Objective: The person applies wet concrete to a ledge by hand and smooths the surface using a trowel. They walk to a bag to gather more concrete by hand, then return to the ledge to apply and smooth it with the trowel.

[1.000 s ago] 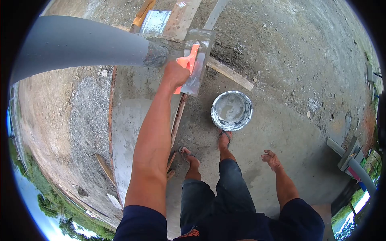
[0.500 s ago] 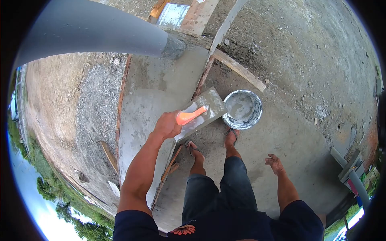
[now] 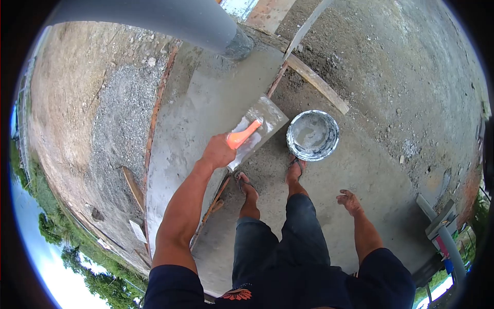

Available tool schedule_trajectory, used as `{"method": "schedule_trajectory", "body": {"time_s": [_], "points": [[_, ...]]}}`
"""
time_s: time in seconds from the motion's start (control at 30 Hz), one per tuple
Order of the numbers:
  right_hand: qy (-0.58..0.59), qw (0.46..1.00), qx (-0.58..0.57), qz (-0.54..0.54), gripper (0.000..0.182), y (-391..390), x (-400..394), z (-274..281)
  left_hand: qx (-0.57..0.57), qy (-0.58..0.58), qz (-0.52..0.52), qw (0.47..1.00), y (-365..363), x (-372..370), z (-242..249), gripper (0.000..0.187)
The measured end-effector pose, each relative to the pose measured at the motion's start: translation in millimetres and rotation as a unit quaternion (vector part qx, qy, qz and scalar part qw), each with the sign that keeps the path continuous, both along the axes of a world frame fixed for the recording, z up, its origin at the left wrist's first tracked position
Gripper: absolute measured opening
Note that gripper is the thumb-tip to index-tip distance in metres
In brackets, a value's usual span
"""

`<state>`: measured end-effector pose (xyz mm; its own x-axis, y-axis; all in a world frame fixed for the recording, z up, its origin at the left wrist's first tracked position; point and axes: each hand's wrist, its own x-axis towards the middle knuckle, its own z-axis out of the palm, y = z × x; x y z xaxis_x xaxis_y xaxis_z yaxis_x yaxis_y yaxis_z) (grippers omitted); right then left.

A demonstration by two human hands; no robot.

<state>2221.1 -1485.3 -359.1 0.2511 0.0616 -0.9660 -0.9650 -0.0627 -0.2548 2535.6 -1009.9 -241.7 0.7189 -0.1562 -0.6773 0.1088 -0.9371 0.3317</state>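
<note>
Head view of a person finishing a strip of fresh cement. The left hand (image 3: 218,152) is closed around the orange handle of a steel plastering trowel (image 3: 256,132), its grip wrapped tight on that handle. The blade is tilted, its far edge over the right border of the wet cement slab (image 3: 206,118), beside the wooden form board (image 3: 274,85) that bounds the slab. Whether the blade touches the surface cannot be told from this angle. The right hand (image 3: 350,202) hangs free at the person's side, fingers loosely spread and holding nothing, its skin smeared with grey mortar.

A round mortar bucket (image 3: 312,135) stands on the hardened ground just right of the trowel, near the toes of 2 sandalled feet; it appears nearly empty, with a grey film on its wall. A grey pipe (image 3: 170,18) rises from the far end of the slab. A loose plank (image 3: 317,83) lies across the ground beyond the bucket, and gravel borders the slab on the left.

Judged from the layout, the step in hand is smoothing the slab's right margin. The next pass would call for a low blade angle and even pressure along the form board, so that the edge is not gouged and no ridge is left.
</note>
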Motion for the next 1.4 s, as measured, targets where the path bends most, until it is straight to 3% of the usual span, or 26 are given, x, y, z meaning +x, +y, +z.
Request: {"method": "schedule_trajectory", "body": {"time_s": [0.1,0.23,0.33,0.4,0.6,0.7,0.8,0.83,0.87,0.93,0.97,1.03,1.13,1.2,1.23,1.27,1.33,1.4], "points": [[-0.024,0.999,0.000,-0.026,0.062,13.1,22.8,30.0,-0.012,0.001,0.024,1.000,-7.5,-28.3,31.3,0.031],[-0.046,0.999,0.003,-0.019,0.065,2.4,31.8,37.0,-0.151,-0.033,0.274,0.949,33.0,-36.1,82.2,0.033],[-0.056,0.998,-0.012,0.017,0.065,-3.7,41.5,46.8,-0.391,-0.007,0.432,0.813,65.9,-15.5,94.9,0.036],[-0.062,0.997,-0.035,0.034,0.063,-0.8,55.5,57.0,-0.448,-0.061,0.458,0.765,69.2,17.2,82.5,0.037],[-0.064,0.996,-0.065,0.011,0.062,31.7,90.5,77.4,-0.301,-0.115,0.398,0.859,11.3,163.0,22.8,0.017],[-0.073,0.996,-0.055,0.008,0.063,63.1,107.2,88.9,-0.224,-0.081,0.353,0.905,10.9,208.1,-4.5,0.027],[-0.078,0.996,-0.045,0.025,0.060,79.0,115.6,90.2,-0.156,-0.131,0.317,0.926,51.8,206.4,-19.3,0.030],[-0.066,0.996,-0.044,0.032,0.059,84.2,110.8,94.8,-0.157,-0.066,0.398,0.901,73.6,194.9,0.2,0.030],[-0.064,0.996,-0.042,0.036,0.059,90.1,113.5,96.0,-0.125,-0.123,0.420,0.891,104.0,178.3,-7.4,0.028],[-0.065,0.997,-0.031,0.022,0.058,91.5,111.5,98.0,-0.106,-0.072,0.491,0.862,169.2,137.6,-5.8,0.026],[-0.069,0.997,-0.029,0.027,0.059,88.4,106.7,89.6,-0.098,-0.120,0.464,0.872,183.2,117.0,16.5,0.027],[-0.025,0.999,-0.040,0.010,0.054,102.6,124.1,107.0,-0.130,-0.112,0.510,0.843,183.6,101.7,53.2,0.027],[-0.094,0.993,-0.025,0.070,0.052,96.2,131.5,105.8,-0.263,-0.079,0.518,0.810,158.7,136.4,55.0,0.027],[-0.108,0.993,-0.023,0.051,0.055,92.9,141.1,102.0,-0.245,-0.090,0.396,0.880,112.0,183.6,63.1,0.032],[-0.115,0.992,-0.023,0.041,0.057,92.0,146.8,101.5,-0.239,-0.120,0.351,0.898,91.0,204.8,41.5,0.024],[-0.110,0.993,-0.034,0.029,0.059,95.8,155.7,106.9,-0.202,-0.152,0.268,0.930,74.0,226.0,4.7,0.029],[-0.104,0.993,-0.049,0.009,0.063,113.5,176.0,121.0,-0.168,-0.168,0.134,0.962,35.7,255.0,0.1,0.033],[-0.089,0.994,-0.054,-0.017,0.062,121.6,181.7,119.5,-0.164,-0.126,0.147,0.967,33.4,273.2,3.7,0.034]]}}
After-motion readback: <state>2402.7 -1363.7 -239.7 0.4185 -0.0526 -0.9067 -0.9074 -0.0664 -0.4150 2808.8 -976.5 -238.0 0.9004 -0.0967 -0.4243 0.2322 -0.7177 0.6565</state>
